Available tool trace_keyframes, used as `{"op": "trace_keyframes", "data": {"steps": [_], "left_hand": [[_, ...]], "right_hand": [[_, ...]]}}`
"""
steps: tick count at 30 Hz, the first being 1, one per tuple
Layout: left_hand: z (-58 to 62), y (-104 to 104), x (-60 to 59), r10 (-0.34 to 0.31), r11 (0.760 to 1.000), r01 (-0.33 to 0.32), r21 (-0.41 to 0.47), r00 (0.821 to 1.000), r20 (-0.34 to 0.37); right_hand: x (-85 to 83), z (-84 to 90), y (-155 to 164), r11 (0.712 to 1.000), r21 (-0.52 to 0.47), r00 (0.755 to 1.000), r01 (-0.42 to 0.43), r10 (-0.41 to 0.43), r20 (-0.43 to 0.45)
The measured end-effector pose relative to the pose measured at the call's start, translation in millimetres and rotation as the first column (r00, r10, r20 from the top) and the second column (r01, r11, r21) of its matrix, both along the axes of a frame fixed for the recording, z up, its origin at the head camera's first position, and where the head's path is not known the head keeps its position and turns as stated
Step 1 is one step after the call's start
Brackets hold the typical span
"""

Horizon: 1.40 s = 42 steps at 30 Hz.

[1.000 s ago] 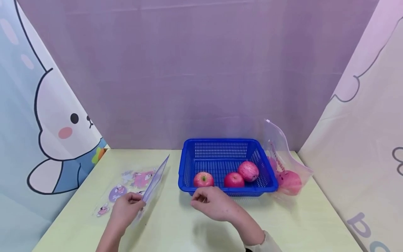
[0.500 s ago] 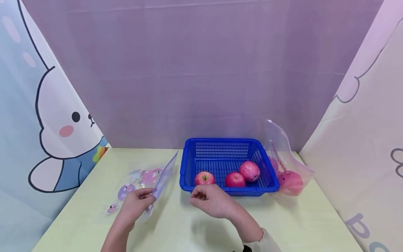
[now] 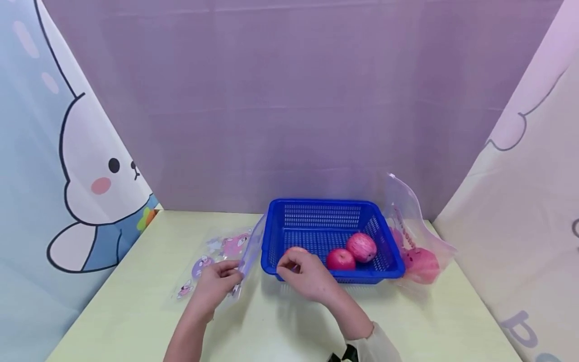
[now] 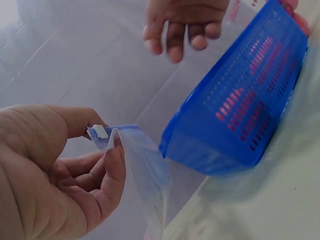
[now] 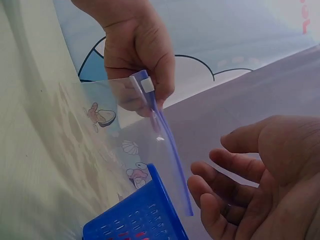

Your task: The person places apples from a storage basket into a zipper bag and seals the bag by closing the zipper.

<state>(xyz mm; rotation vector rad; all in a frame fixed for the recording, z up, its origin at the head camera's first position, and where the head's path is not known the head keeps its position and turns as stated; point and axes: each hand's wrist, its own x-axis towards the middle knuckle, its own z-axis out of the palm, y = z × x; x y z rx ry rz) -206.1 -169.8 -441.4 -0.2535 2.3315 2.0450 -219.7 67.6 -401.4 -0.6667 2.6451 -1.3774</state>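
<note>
My left hand (image 3: 216, 285) pinches the slider end of a clear zip bag (image 5: 107, 107) printed with small cartoon figures. The bag's purple zip edge (image 3: 253, 241) stands up beside the basket's left wall. In the left wrist view, the white slider (image 4: 100, 131) shows by the left thumb. My right hand (image 3: 309, 276) hovers over the front rim of the blue plastic basket (image 3: 267, 246), fingers loosely bent and holding nothing. Under it, one apple (image 3: 296, 249) is mostly hidden. Two more apples, a lower one (image 3: 341, 259) and a paler one (image 3: 362, 247), lie at the basket's right.
Right of the basket stands another clear zip bag (image 3: 407, 206) with a pink print (image 3: 420, 265). A purple cloth backdrop (image 3: 289, 110) rises behind the pale table (image 3: 135, 301). Printed curtains (image 3: 90, 166) close off both sides.
My left hand has carried the bag rightward, bringing its zip edge up to the basket. The right hand has shifted slightly, now covering more of the left apple.
</note>
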Motion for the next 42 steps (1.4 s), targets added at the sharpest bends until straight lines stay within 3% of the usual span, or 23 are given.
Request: {"op": "trace_keyframes", "data": {"steps": [9,20,32,36,42], "left_hand": [[8.6,12,-1.9,-0.030,0.999,0.029,-0.023,0.999,-0.040],[16.2,21,-0.3,-0.065,0.998,0.065,0.006,0.996,-0.060],[22.5,26,-7.1,-0.089,0.996,0.087,-0.030,0.993,-0.076],[23.1,27,-8.0,-0.072,0.997,0.072,0.003,0.994,-0.080],[24.8,29,-10.0,0.022,0.995,-0.015,0.102,0.998,-0.063]], "right_hand": [[-11.5,7.5,-12,0.999,0.007,0.999,0.034,-0.035,0.033],[-33.1,7.9,-28,0.996,0.080,0.999,0.035,-0.034,-0.017],[-45.4,0.2,-28,0.979,0.197,0.995,0.061,-0.043,-0.092],[-47.6,-2.3,-27,0.978,0.203,0.996,0.053,-0.038,-0.078],[-47.3,-5.3,-24,0.983,0.177,0.998,0.055,-0.050,-0.034]]}}
